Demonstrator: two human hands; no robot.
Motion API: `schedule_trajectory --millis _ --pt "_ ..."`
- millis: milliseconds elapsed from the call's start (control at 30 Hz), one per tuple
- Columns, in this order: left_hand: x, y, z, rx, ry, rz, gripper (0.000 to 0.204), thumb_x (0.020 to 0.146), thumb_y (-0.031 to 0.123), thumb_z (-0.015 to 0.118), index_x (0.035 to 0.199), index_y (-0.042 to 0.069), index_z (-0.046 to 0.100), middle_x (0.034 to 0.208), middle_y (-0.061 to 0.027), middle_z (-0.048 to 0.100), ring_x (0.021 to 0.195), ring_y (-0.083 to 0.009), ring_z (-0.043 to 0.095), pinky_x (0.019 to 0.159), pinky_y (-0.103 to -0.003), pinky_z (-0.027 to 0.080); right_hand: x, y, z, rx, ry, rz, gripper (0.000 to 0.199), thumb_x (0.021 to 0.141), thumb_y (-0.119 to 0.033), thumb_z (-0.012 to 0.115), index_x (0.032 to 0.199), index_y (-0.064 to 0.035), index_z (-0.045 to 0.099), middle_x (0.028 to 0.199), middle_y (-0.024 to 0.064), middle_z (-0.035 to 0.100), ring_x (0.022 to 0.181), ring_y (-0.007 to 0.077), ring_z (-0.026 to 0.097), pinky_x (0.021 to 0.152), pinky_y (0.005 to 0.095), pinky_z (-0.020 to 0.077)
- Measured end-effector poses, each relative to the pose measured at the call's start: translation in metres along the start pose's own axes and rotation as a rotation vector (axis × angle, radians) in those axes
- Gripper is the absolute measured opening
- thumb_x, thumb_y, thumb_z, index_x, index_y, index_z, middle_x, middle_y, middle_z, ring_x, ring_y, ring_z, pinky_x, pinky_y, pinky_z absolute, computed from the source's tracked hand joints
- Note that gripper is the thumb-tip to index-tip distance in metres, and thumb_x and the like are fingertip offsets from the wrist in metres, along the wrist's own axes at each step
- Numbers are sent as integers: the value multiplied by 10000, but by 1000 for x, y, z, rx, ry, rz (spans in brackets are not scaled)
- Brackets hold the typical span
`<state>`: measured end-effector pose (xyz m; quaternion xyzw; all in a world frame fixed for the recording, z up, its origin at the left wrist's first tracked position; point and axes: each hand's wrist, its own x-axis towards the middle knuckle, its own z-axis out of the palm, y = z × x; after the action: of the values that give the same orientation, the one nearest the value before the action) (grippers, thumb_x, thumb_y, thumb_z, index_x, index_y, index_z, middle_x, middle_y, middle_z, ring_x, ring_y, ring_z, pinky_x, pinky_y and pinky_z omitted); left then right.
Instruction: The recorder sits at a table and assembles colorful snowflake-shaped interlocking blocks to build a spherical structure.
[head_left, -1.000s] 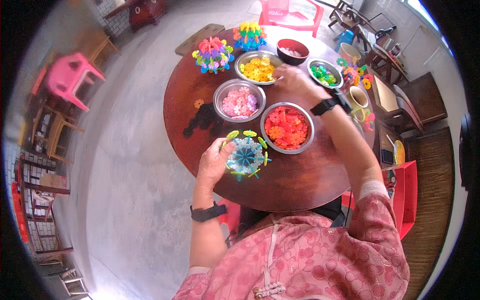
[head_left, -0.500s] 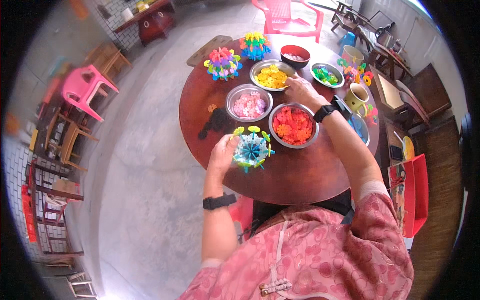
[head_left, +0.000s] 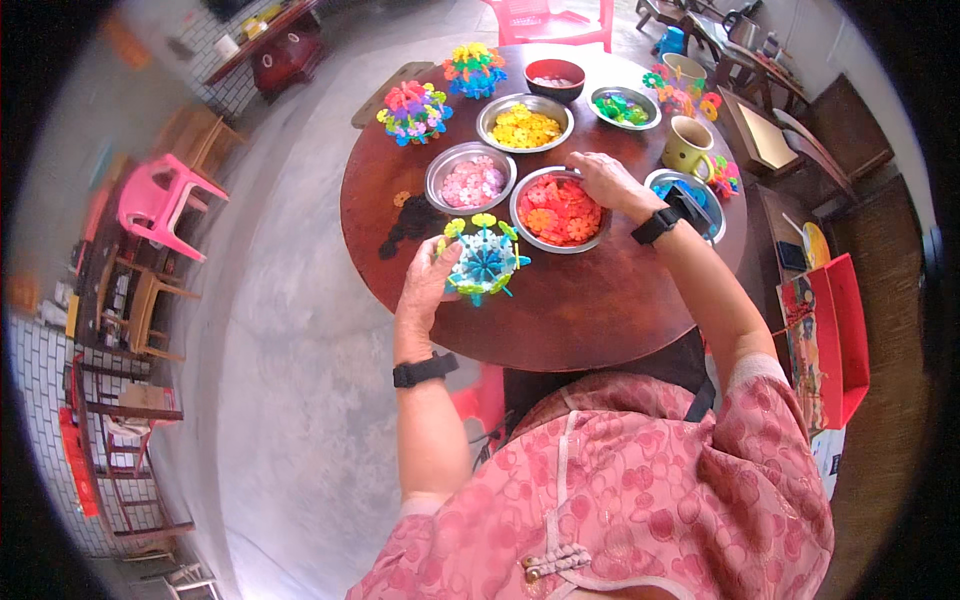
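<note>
My left hand (head_left: 424, 284) grips a half-built ball (head_left: 482, 261) of interlocking plastic flower pieces at its left side. The ball is white and blue inside, with yellow-green pieces round its edge. My right hand (head_left: 612, 184) hovers at the far right rim of a metal bowl (head_left: 514, 212) filled with red and orange flower pieces (head_left: 562, 212). Its thumb and fingers are pinched together, and what they hold, if anything, is too small to make out. Behind are a metal bowl (head_left: 484, 132) of yellow pieces (head_left: 526, 127) and a metal bowl (head_left: 430, 185) of pink pieces (head_left: 473, 182).
On the round brown table (head_left: 590, 325) stand two finished flower balls (head_left: 415, 113), a dark red bowl (head_left: 555, 84), green pieces (head_left: 622, 108), and cups (head_left: 688, 146). A phone (head_left: 688, 212) lies over the bowl of blue pieces. Black pieces (head_left: 408, 224) lie left. A pink chair (head_left: 170, 205) stands beyond.
My right hand has left the yellow bowl and come nearer, over the edge of the red bowl. My left hand still holds the ball. The whole view has shifted a little.
</note>
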<state>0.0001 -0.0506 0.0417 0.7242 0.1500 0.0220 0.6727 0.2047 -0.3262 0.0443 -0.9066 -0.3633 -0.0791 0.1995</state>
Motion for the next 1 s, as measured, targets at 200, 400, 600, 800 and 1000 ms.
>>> schedule_trajectory --millis 200,400,600,800,1000 --pt "0 -3 7 -191 -84 21 473 953 416 571 1245 48 515 1045 -40 634 849 -104 649 663 -287 567 -8 -10 -13 -25 -86 113 245 844 -7 463 1052 1 592 1006 235 657 1005 389 630 839 476 506" --pt "4 -2 8 -218 -71 43 407 993 388 509 1203 41 539 1010 -54 638 833 -112 652 672 -281 563 -33 -10 -10 -110 -4 178 150 851 -14 451 942 43 556 960 272 642 956 417 624 813 484 509" --pt "6 -10 12 -220 -59 61 416 990 408 510 1161 34 570 981 -48 643 818 -115 651 645 -277 554 -71 -18 -13 -108 66 208 122 784 -44 563 882 28 570 856 232 634 886 401 624 776 469 507" --pt "3 -8 18 -186 -76 111 431 1004 414 490 1133 16 590 985 -8 620 894 -82 560 816 -260 458 -91 -47 -56 -34 142 236 233 774 -81 657 974 21 594 876 178 646 854 348 641 748 429 514" --pt "3 -18 5 -85 -8 175 494 990 457 495 1141 -5 582 983 -64 628 868 -120 609 779 -259 492 -120 -113 -163 1044 292 -250 267 822 -135 646 1044 12 619 907 83 622 787 186 615 657 307 460"
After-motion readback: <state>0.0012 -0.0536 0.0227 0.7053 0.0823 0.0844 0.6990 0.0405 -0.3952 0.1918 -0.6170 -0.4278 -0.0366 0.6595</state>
